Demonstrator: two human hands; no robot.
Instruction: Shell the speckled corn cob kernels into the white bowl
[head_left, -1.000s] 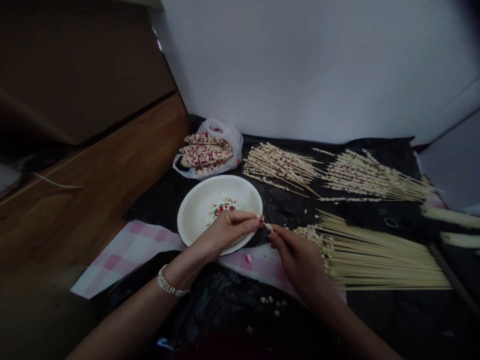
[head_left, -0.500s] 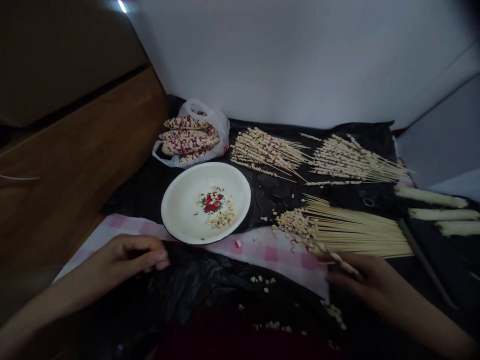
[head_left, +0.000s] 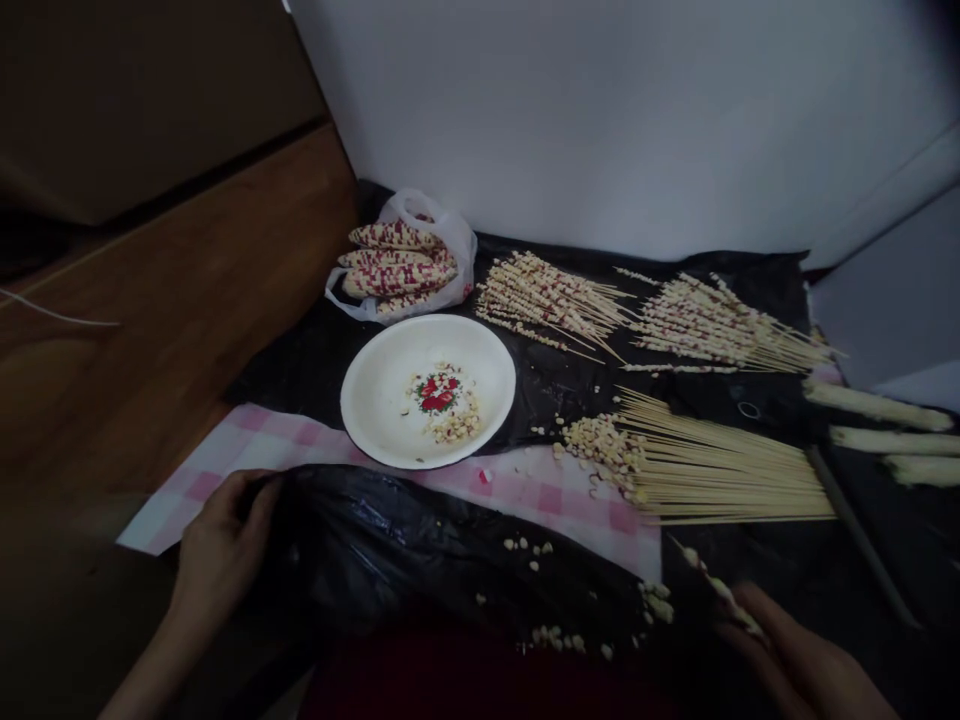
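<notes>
My left hand is closed on the edge of a black plastic sheet, pinching it up at the left. Between the fingers of my right hand is a skewer of corn kernels, tilted with its bare tip up and to the left. Loose kernels lie scattered on the plastic sheet over my lap. Behind it a white enamel basin with a red flower print holds a few kernels. To its right, a heap of corn kernels lies against a bundle of bare bamboo skewers.
A white plastic bag of red-speckled corn cobs stands behind the basin. Two piles of filled skewers lie near the wall. Several stripped cobs rest at the far right, near a dark flat stick. A pink checked cloth lies under the basin.
My left hand has moved down and left and taken hold of the plastic sheet's edge. My right hand has drawn back, away from the kernel heap, with the skewer.
</notes>
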